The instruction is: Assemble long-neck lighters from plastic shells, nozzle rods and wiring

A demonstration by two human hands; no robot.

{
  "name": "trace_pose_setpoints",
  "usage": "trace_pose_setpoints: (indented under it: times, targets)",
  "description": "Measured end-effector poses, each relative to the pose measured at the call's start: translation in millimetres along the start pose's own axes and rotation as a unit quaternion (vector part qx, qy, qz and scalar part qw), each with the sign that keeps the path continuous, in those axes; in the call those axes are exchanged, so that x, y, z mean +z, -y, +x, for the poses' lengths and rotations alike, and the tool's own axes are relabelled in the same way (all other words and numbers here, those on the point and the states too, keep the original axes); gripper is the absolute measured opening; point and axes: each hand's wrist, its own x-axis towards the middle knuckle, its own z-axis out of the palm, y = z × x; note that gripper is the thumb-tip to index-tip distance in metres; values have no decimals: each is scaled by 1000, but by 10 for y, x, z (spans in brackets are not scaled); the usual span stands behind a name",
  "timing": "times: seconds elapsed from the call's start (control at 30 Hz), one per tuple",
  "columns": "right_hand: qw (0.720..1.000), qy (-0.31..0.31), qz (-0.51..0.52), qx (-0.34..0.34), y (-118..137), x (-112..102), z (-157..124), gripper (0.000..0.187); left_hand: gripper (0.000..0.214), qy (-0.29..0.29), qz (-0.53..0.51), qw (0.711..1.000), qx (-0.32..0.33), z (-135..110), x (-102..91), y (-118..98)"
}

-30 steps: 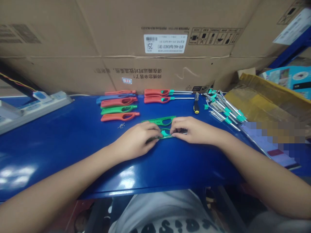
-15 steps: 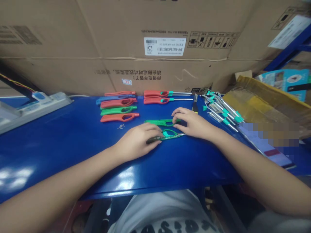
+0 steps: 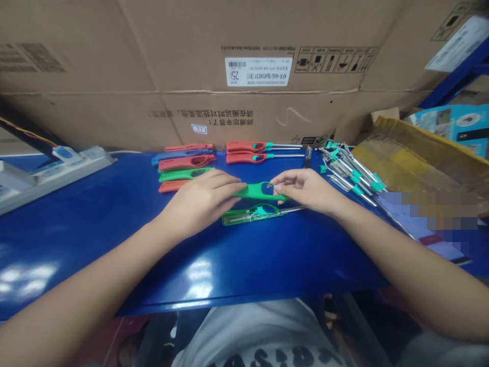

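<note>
A green lighter casing half [image 3: 256, 190] is held between my two hands, slightly above the table. My left hand [image 3: 208, 200] grips its handle end, and my right hand [image 3: 301, 187] pinches the end by the trigger loop. Just below it on the table lies another green half [image 3: 244, 216], with the lighter's inner parts, a teal trigger and a metal tube set in it. To the left are red, blue and green casings [image 3: 187, 162] in a column, partly hidden by my left hand. Two red lighters [image 3: 246, 153] with metal tubes lie behind.
Several metal lighter tubes with teal parts [image 3: 353, 171] are heaped at the right, beside a taped cardboard box [image 3: 424, 165]. A power strip [image 3: 86, 162] lies at the left. A large carton [image 3: 183, 56] stands along the back of the blue table [image 3: 237, 270].
My left hand has left the filled green half and taken hold of the other half's handle end. Both hands have lifted that empty half off the table.
</note>
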Motion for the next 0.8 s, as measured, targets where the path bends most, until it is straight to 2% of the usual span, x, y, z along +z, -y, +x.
trace_pose_setpoints:
  times: [0.1, 0.2, 0.3, 0.5, 0.8]
  targets:
    - [994, 35, -95, -51, 4, 11, -27, 34, 27, 53, -48, 997, -11, 1, -44, -13]
    - [960, 72, -227, -148, 24, 26, -63, 36, 32, 121, -112, 986, -36, 1, -89, -20]
    - [932, 95, -283, -205, 34, 34, -86, 32, 33, 172, -159, 971, -58, 6, -120, -35]
    - [919, 111, -308, -219, -5, 46, -80, 29, 29, 219, -153, 962, -61, 7, -91, -62]
    - [908, 120, -342, -210, -46, 62, -67, 32, 26, 226, -137, 963, -48, 8, -24, -53]
